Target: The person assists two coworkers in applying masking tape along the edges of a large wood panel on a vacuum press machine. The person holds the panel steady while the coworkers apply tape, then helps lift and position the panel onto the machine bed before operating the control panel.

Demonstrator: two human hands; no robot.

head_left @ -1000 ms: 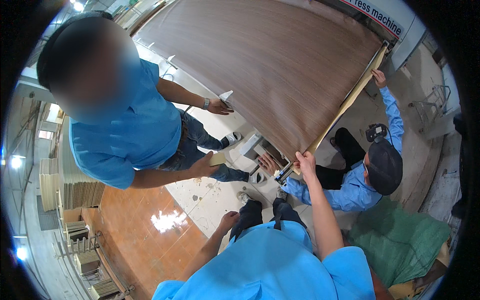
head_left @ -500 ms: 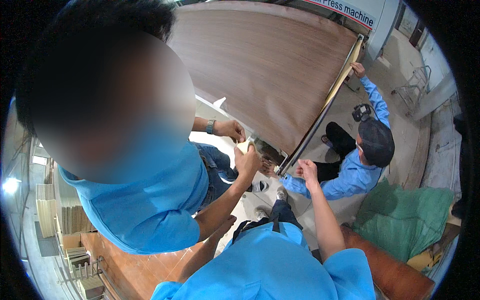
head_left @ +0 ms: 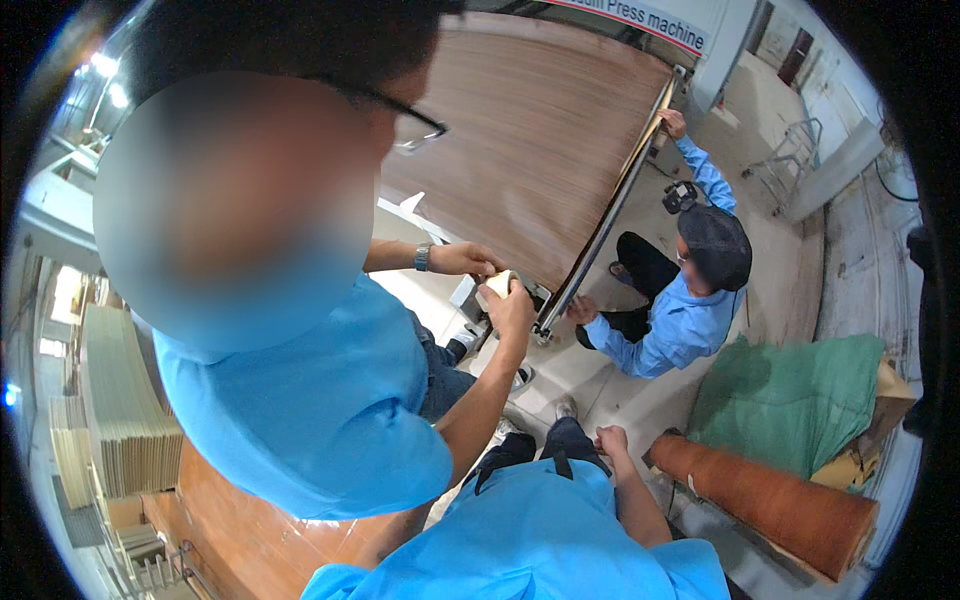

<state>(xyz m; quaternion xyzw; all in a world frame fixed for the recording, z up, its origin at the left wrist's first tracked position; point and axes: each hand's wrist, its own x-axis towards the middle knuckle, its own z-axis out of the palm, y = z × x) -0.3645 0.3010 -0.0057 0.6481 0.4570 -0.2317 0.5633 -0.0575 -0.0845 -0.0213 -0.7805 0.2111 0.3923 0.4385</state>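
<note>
Right hand [head_left: 610, 440] has dropped from the brown sheet [head_left: 530, 140], loosely fisted, seemingly empty; left hand hidden, I can't tell.

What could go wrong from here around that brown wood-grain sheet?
A pinch, perhaps: the crouching co-worker's raised hand is close to the long dark metal bar along the edge of the brown wood-grain sheet.

A bump, possibly: the standing co-worker's bare bent arm crosses in front of the wearer's left forearm, and the left hand is hidden.

A stumble, maybe: a thick reddish-brown roll lies at the wearer's right.
</note>
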